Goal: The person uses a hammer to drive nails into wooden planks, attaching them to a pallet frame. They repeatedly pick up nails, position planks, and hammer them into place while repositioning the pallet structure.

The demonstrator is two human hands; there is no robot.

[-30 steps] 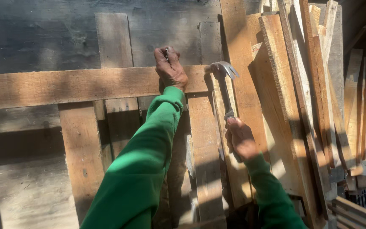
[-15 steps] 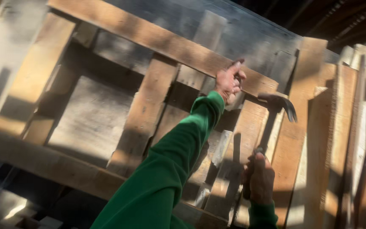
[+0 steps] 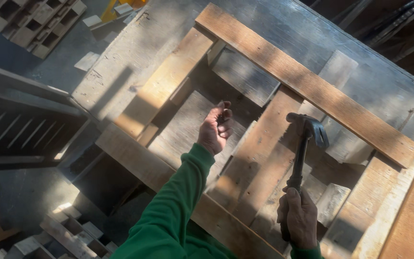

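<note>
A wooden pallet (image 3: 283, 76) is seen from above. Over its middle boards, the left hand (image 3: 215, 130) is raised with fingers curled together on something small. Right of it, a claw hammer (image 3: 304, 144) is gripped by the right hand (image 3: 299, 217).

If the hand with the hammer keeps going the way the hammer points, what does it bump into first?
The right hand aims the hammer up the picture. Its head looks closest to the long slanted board crossing above, so that probably comes first, though depth is hard to judge from this one view.

Wooden blocks (image 3: 34, 24) and scrap boards (image 3: 68, 230) lie around.
</note>
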